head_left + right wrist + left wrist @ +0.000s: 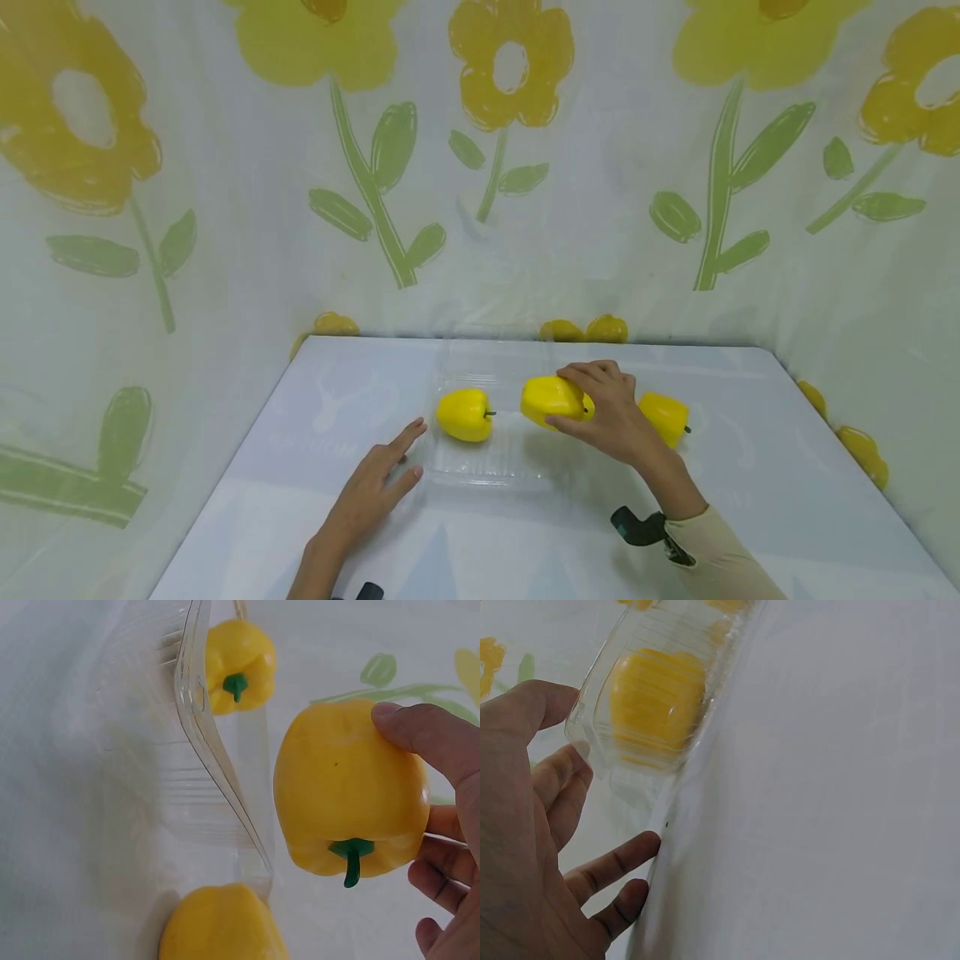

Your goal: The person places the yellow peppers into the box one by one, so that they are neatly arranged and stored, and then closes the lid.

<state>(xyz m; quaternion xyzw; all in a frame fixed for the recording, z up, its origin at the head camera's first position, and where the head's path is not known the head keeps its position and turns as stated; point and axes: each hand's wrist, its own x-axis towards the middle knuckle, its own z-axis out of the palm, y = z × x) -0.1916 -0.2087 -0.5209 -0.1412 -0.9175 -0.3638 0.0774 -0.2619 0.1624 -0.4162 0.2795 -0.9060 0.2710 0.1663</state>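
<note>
Above the clear plastic box [487,479], my right hand [611,412] grips a yellow bell pepper [551,400] between thumb and fingers. In the right wrist view this held pepper [349,784] shows its green stem pointing down. A second yellow bell pepper [463,415] lies in the left part of the box. Another yellow bell pepper [665,418] is on the table, partly hidden behind my right hand and wrist. My left hand [367,483] has its fingers spread, fingertips right at the box's left edge; the left wrist view shows thumb and fingers beside a box corner [581,735].
A white table [315,417] with faint printing carries the box and peppers. Behind it and on both sides hangs a white curtain [570,225] with yellow flowers and green stems. The box's transparent lid [491,357] stands open toward the table's back edge.
</note>
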